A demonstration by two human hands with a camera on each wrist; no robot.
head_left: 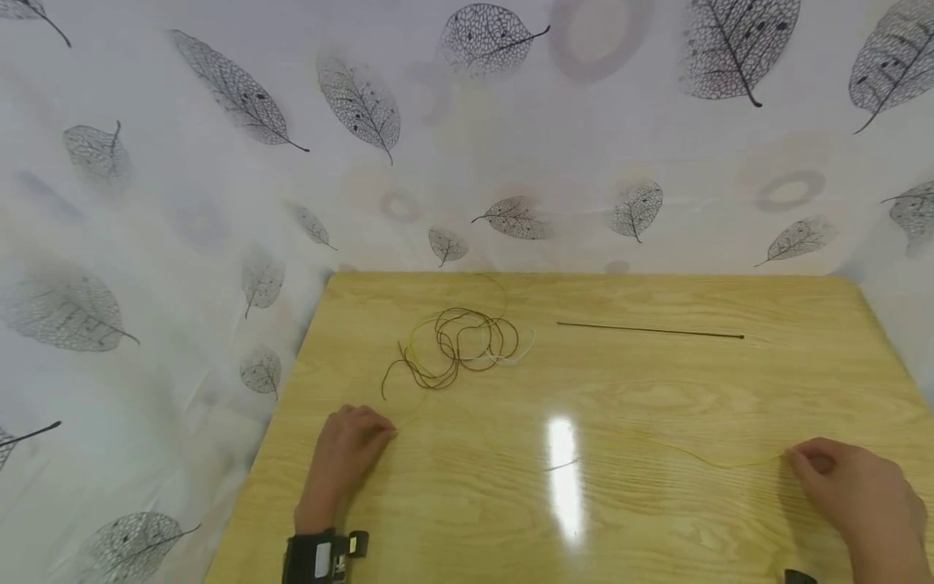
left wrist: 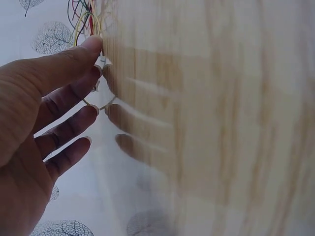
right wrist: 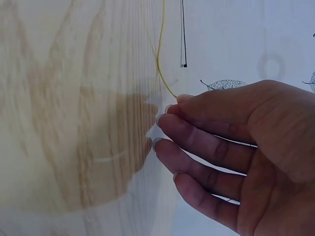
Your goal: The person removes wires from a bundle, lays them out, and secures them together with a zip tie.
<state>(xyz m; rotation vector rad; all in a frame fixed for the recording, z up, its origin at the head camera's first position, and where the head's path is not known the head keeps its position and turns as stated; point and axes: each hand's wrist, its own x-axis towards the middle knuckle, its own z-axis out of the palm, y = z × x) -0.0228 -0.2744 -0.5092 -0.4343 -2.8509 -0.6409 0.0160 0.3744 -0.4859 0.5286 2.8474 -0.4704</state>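
My right hand (head_left: 861, 491) pinches the end of a thin yellow cord (head_left: 730, 465) between thumb and index finger, low over the table at the right. From there the cord curves left and fades against the wood. In the right wrist view the yellow cord (right wrist: 160, 54) runs up from the fingertips. At the left, my left hand (head_left: 346, 454) has its thumb and index finger pinched together on a thin yellow strand (head_left: 416, 410) that leads toward a loose tangle of cords (head_left: 456, 357). Its other fingers are spread in the left wrist view, by a small loop of strand (left wrist: 107, 104).
Brown, yellow and white cords make up the tangle at the back left. A thin dark rod-like piece (head_left: 649, 329) with a knobbed end lies at the back right. The wooden table (head_left: 467, 503) meets a leaf-patterned cloth (head_left: 409, 186) behind and at the sides. Glare marks its middle.
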